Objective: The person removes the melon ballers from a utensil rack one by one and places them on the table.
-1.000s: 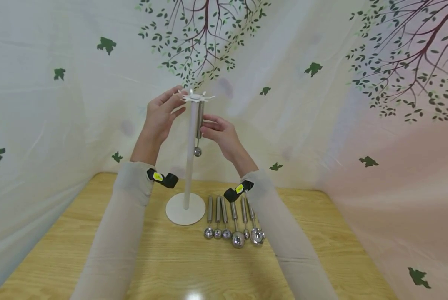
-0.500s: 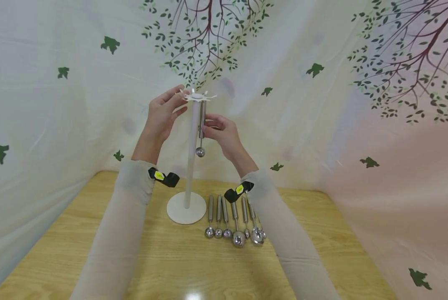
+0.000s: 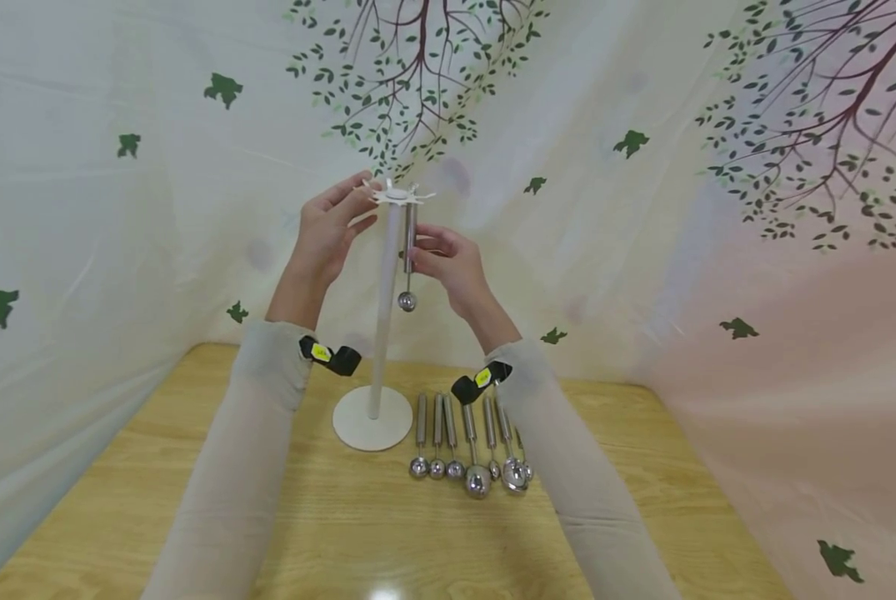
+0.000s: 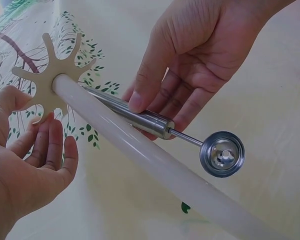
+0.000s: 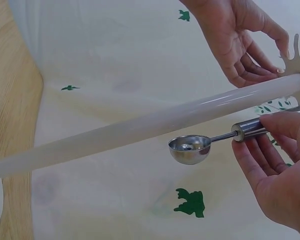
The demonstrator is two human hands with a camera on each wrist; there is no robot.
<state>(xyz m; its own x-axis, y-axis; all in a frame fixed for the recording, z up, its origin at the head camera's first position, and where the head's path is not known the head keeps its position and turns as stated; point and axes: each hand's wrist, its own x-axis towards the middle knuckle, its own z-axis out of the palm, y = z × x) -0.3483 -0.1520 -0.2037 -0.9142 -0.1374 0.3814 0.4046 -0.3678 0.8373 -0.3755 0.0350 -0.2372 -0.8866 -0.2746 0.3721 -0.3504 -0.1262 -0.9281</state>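
Observation:
A white stand [image 3: 385, 325] with a round base [image 3: 372, 433] and a star-like hook ring [image 3: 397, 197] stands on the table. My left hand [image 3: 326, 233] pinches one prong of that ring between thumb and fingertips, as the left wrist view shows. To the right of the pole, my right hand [image 3: 457, 268] holds a steel melon baller [image 3: 410, 242] by its handle. The scoop hangs downward, its small round bowl [image 4: 222, 154] lowest. Its handle's top end meets the ring's right side; whether it sits on a prong I cannot tell.
Several steel scoops [image 3: 477, 482] lie in a row on the wooden table [image 3: 327, 533], right of the base. My right forearm partly covers the rightmost ones. A pale cloth [image 3: 583, 275] with printed leaves and branches hangs around the table.
The melon baller has shifted slightly right and turned a little. The stand's top has moved a bit right in the view, and both hands have moved with it. Both grips look the same.

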